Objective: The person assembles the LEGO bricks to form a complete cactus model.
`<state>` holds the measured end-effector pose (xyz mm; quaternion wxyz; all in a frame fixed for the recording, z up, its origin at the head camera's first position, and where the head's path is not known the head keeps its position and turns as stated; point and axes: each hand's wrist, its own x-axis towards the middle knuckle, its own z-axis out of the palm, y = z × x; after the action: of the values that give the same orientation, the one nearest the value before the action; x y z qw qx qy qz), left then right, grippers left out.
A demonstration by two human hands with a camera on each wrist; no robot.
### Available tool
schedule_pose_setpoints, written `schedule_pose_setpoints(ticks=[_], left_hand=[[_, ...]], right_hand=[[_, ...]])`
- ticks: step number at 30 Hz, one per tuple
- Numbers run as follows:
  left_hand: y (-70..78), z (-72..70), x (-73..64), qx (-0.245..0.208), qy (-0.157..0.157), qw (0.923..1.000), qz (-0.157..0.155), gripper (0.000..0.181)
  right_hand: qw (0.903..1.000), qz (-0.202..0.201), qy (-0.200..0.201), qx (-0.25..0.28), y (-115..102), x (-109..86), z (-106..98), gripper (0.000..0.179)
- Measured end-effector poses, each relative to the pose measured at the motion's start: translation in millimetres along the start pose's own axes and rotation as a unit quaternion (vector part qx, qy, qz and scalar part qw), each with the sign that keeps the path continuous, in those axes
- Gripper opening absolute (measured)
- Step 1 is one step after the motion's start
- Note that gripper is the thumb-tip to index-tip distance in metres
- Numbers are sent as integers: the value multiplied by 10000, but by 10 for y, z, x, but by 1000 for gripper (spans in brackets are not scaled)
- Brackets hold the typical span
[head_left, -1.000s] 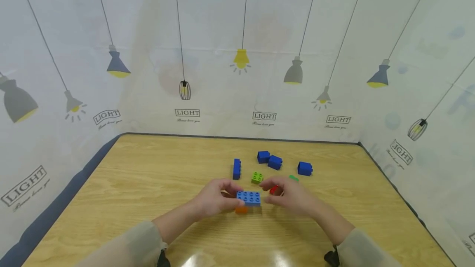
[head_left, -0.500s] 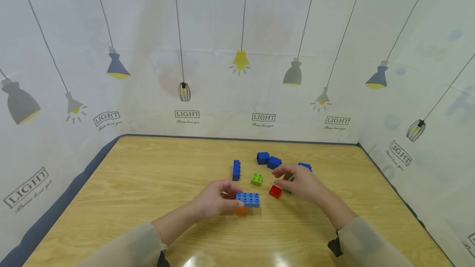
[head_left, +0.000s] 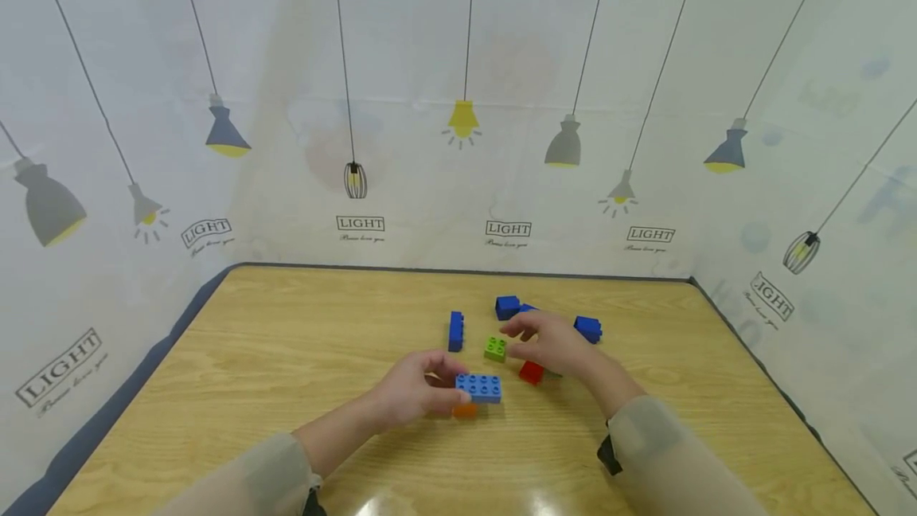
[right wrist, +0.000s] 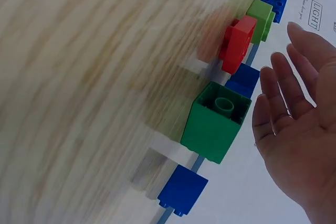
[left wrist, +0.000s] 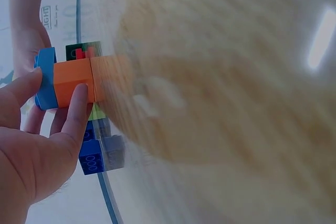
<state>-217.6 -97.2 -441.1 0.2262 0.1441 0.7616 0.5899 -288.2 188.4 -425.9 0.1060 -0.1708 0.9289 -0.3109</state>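
My left hand (head_left: 411,392) grips a light blue brick (head_left: 485,390) with two rows of studs, which sits on an orange brick (head_left: 466,412). In the left wrist view one digit presses the light blue side and a fingertip lies on the orange brick (left wrist: 72,85). My right hand (head_left: 553,345) is over the loose bricks, its fingers spread and holding nothing, fingertips right beside a small lime green brick (head_left: 494,349). Below that hand lies a red brick (head_left: 531,373). A green brick (right wrist: 214,127), hollow side showing in the right wrist view, is mostly hidden by the hand from above.
A dark blue brick (head_left: 456,331) lies on its side left of the lime one. Farther back are more dark blue bricks, one (head_left: 507,307) partly behind the right hand's neighbour and another (head_left: 588,330) to the right. The wooden table (head_left: 301,325) meets a printed wall covering (head_left: 415,181).
My right hand left the light blue brick's side, passed right over the red and green bricks, then came back left toward the lime green one. My left hand keeps its grip in place.
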Motion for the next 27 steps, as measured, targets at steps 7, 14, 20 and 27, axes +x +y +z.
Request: schedule_pose_setpoints(ticks=[7, 14, 20, 27], left_hand=[[-13, 7, 2, -69, 7, 10000, -1, 36], [-10, 14, 1, -80, 41, 9999, 56, 37], [-1, 14, 11, -131, 3, 9999, 20, 36], [-37, 11, 22, -286, -24, 9996, -41, 33]], right_hand=[[9994, 88, -63, -317, -10, 144, 92, 38], [9981, 362, -116, -484, -2, 223, 147, 37], [9979, 353, -92, -526, -11, 208, 154, 34], [9989, 218, -38, -406, -47, 153, 168, 34]])
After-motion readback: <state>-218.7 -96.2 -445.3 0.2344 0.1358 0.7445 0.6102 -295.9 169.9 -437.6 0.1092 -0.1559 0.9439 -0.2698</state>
